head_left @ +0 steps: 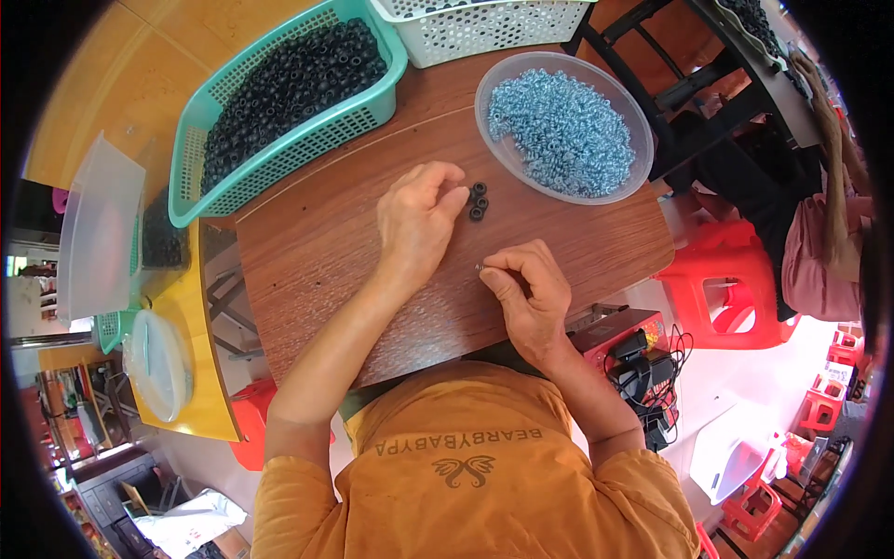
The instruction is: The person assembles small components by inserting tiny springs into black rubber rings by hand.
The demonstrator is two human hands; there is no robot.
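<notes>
Several small black rings (478, 201) stand in a short row on the brown wooden table (345, 307). My left hand (416, 219) is just left of them, its fingers curled and the thumb a little apart from the fingertips; I see nothing between them. Lower and to the right, my right hand (533, 296) is closed in a pinch. A tiny pale, clear piece (480, 267) shows at its fingertips, too small to make out its kind. At the far right of the table, a clear round bowl (643, 168) holds a heap of small light-blue see-through pieces.
A turquoise basket (307, 154) full of black rings lies at the far left, beside a white perforated basket (484, 35). Red stools (722, 279) and tangled black cables (647, 373) are on the right. Another person's arm (832, 158) reaches over a table at the far right.
</notes>
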